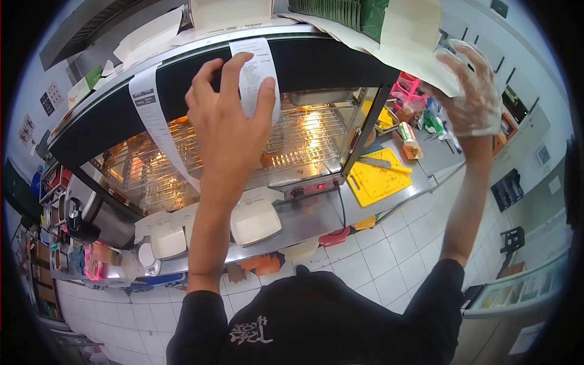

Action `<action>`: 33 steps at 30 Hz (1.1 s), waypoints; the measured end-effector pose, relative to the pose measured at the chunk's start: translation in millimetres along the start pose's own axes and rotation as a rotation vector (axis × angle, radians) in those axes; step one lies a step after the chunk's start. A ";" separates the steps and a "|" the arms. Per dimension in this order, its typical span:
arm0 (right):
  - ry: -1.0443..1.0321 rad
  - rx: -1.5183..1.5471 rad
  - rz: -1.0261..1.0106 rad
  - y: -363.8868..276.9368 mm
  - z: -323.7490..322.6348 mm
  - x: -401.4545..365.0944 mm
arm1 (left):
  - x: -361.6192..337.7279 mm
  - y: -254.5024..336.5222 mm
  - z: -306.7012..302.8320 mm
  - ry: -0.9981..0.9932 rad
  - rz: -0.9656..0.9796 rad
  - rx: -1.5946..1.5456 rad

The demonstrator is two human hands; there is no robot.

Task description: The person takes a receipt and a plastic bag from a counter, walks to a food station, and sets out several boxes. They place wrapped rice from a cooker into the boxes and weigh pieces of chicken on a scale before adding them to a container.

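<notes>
My left hand (pixel 228 115) is bare and raised in front of the heated display cabinet, its fingers spread and curved. They overlap a printed receipt (pixel 260 73) that hangs from the cabinet's black top edge. A second, longer receipt (pixel 151 109) hangs to the left of it. On my right hand (pixel 473 97) is a clear plastic glove. Its fingers are closed at the edge of an unfolded cardboard food carton (pixel 413 30), which sticks out from the cabinet top. A stack of green cartons (pixel 328 13) lies beside that carton.
Wire racks (pixel 304 131) glow inside the cabinet (pixel 237 176). Open food boxes (pixel 255 222) stand on the steel counter (pixel 304 222) before it. At the right, a knife (pixel 374 162) lies on a yellow cutting board (pixel 380 182), near a filled food box (pixel 410 143). A metal urn (pixel 112 219) stands left.
</notes>
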State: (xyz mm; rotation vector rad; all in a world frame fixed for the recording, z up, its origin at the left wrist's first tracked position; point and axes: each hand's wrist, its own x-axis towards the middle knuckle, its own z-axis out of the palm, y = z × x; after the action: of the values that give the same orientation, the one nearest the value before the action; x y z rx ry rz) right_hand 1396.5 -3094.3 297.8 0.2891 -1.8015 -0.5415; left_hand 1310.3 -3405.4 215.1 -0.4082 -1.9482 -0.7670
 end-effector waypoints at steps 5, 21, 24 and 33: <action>-0.198 0.157 0.019 30.9 3.8 13.0 | -8.9 -2.0 3.0 0.026 0.115 -0.036; -0.479 0.649 0.176 60.0 16.3 34.3 | 10.0 63.8 62.7 -0.077 0.543 -0.335; -0.554 0.669 0.257 67.8 15.4 39.6 | 14.7 72.0 71.3 0.001 0.540 -0.336; -0.485 0.417 0.068 52.9 6.4 45.4 | 19.9 98.9 76.9 0.079 0.352 -0.361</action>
State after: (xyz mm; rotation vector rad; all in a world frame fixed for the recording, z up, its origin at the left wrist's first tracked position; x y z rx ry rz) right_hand 1381.1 -3068.2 360.9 0.4023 -2.3868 -0.1858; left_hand 1306.1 -3281.2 240.7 -0.8987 -1.6029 -0.8857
